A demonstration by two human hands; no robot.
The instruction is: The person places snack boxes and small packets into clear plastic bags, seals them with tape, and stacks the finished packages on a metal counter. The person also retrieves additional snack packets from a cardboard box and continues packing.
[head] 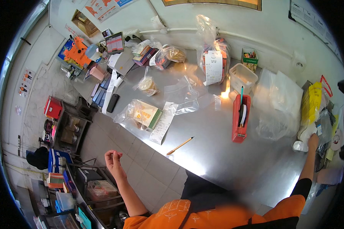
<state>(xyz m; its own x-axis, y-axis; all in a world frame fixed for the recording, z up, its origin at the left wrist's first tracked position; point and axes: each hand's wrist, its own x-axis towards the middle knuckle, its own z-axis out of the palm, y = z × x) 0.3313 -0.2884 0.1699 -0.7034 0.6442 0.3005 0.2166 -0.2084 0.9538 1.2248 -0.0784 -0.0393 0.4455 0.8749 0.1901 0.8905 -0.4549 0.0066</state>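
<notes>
My left hand (114,163) is raised off the table's front edge, fingers curled loosely, with nothing visible in it. At the far right, my right hand (313,141) touches a pile of white and clear plastic bags (304,136); its fingers are partly hidden, and whether they grip is unclear. On the metal table (212,143) lie a pen (180,146), a printed receipt (164,123) and a bagged box (146,115) by the front edge. A red tape dispenser (240,118) holds a teal pen. Clear plastic bags (183,94) lie flat behind the receipt.
Along the wall stand a tall bagged order (215,61), a plastic container (242,77), a small green box (249,58) and a receipt printer (121,61). Large clear bags (278,103) lie at the right. A black phone-like device (112,103) is at the left. Shelves (71,126) stand beyond the floor.
</notes>
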